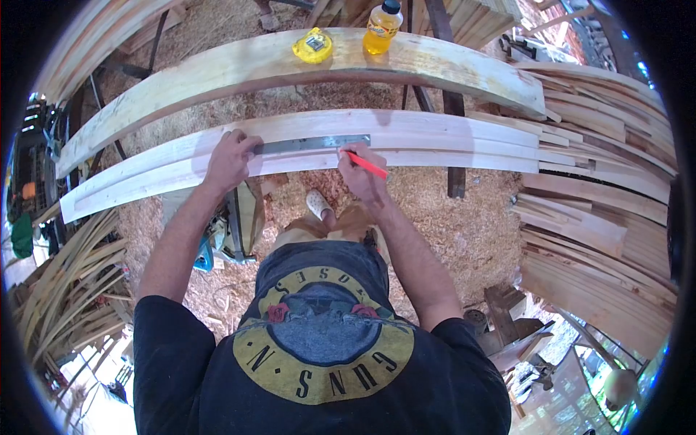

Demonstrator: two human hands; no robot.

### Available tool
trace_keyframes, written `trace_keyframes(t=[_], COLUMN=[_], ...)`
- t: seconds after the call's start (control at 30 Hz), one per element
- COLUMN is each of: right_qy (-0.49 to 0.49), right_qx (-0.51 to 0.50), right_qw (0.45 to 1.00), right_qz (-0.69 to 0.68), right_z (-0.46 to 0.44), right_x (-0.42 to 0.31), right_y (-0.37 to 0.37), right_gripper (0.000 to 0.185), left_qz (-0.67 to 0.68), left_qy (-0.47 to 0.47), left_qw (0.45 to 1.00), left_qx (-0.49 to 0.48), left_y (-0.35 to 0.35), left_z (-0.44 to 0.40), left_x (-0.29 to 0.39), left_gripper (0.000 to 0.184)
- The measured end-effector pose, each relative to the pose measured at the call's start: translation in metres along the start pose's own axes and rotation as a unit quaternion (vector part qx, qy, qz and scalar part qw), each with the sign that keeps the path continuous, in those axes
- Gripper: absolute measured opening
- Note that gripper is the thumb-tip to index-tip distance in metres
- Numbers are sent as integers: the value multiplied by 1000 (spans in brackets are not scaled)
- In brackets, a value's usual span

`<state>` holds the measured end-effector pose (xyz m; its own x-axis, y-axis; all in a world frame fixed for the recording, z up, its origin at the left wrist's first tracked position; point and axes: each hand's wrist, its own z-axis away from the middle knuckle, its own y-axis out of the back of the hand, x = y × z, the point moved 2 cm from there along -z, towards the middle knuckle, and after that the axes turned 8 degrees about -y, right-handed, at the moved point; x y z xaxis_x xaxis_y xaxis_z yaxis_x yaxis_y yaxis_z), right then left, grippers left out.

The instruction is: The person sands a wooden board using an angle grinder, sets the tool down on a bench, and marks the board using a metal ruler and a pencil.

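Clasping red pencil (370, 167) in right grip (361, 172), left grip (232, 158) touching ruler (308, 144) (hold unclear), tape measure (313, 46), bottle (380, 31) on farther beam (460, 64)

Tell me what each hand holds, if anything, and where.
The right hand holds a red pen-shaped marker near its front end. The left hand touches the left end of a flat grey metal ruler; gripping or pressing, I can't tell.

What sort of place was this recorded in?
Most likely a woodworking shop, perhaps partly open-air: wood shavings cover much of the ground, boards are piled at the right of the view, and a metal ruler lies on pale wood.
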<state>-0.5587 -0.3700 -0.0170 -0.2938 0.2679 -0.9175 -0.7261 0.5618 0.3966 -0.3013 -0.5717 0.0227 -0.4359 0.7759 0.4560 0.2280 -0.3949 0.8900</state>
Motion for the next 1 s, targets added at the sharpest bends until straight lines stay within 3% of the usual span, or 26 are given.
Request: trace_keyframes(t=[0.2,0.3,1.0], right_qy=[8,-73,4], right_qx=[2,-18,-37], right_qw=[1000,997,999], right_qz=[-8,17,-23], right_z=[-1,2,3], right_x=[-2,-11,-15], right_y=[0,9,-33], right_gripper=[11,12,16], left_qz=[-2,-5,3], left_qy=[0,0,-7], left_qw=[1000,1000,1000], left_qx=[4,1,23], left_y=[0,0,-1], left_z=[-2,-2,0], left_x=[2,1,-1], left_gripper=[40,39,34])
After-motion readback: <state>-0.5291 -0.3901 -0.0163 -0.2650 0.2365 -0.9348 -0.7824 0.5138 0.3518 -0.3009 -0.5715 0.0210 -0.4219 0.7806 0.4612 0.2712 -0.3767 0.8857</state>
